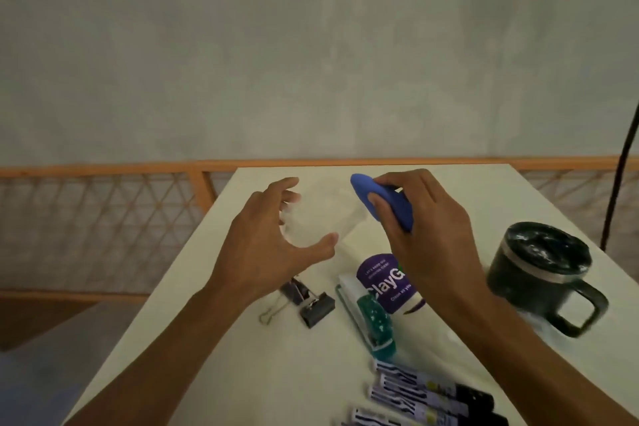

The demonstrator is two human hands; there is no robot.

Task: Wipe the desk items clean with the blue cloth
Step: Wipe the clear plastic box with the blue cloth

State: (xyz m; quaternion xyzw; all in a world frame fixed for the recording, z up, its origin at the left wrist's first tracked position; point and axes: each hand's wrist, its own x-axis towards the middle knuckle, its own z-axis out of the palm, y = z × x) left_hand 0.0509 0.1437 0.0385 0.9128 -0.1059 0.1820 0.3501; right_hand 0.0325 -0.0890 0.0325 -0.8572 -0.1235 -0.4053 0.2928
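My right hand [428, 228] holds a smooth blue oval thing [377, 199] above the far middle of the white desk [242, 356], pinched between thumb and fingers. I cannot tell whether it is the cloth or a solid item. My left hand [269, 245] hovers to its left, fingers spread and curved, gripping nothing that I can make out. A blurred whitish sheet [318, 221] lies just beyond its fingers. I cannot tell whether the hand touches it.
Near the front lie a black binder clip [316, 308], a white bottle with a purple label [390, 284], a teal item [375, 325] and several markers [432, 394]. A dark mug [543, 270] stands right. A wooden lattice rail [103, 218] runs behind the desk.
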